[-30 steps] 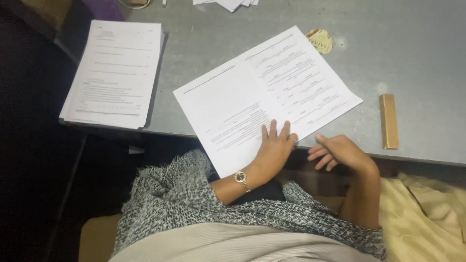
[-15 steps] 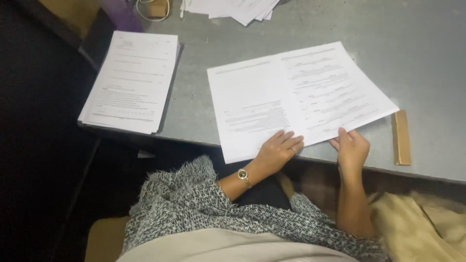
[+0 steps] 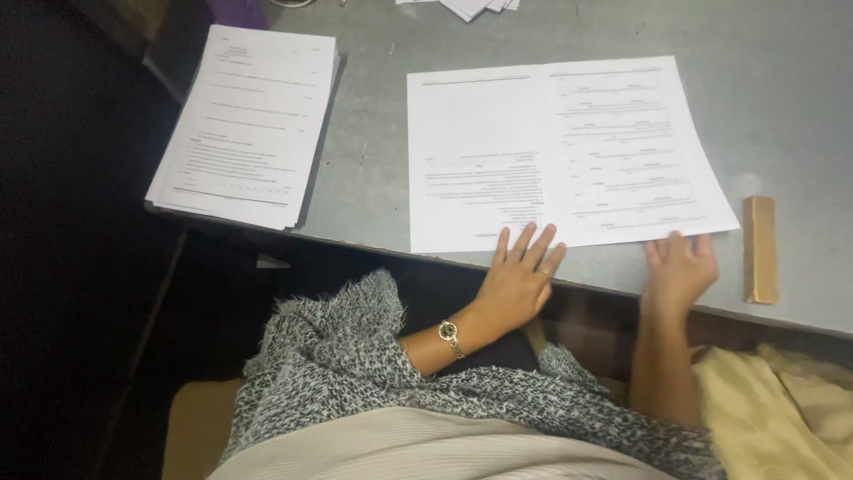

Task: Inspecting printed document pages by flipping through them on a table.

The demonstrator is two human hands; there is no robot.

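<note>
A wide printed sheet (image 3: 551,151), creased down its middle, lies flat on the grey table (image 3: 764,107). My left hand (image 3: 520,276), with a ring and a wristwatch, rests palm down on the sheet's near edge by the crease, fingers spread. At the sheet's near right corner, my right hand (image 3: 680,267) lies at the table edge with its fingertips on the paper. Neither hand grips anything.
A stack of printed pages (image 3: 249,124) sits at the table's left corner. A small wooden block (image 3: 761,249) lies right of the sheet. More papers (image 3: 471,7) show at the far edge. A grey knit shawl (image 3: 373,364) and yellow cloth (image 3: 782,418) cover my lap.
The sheet has been turned from a slant to lie square with the table edge. Both hands slid along with its near edge, and my right hand moved out to its right corner.
</note>
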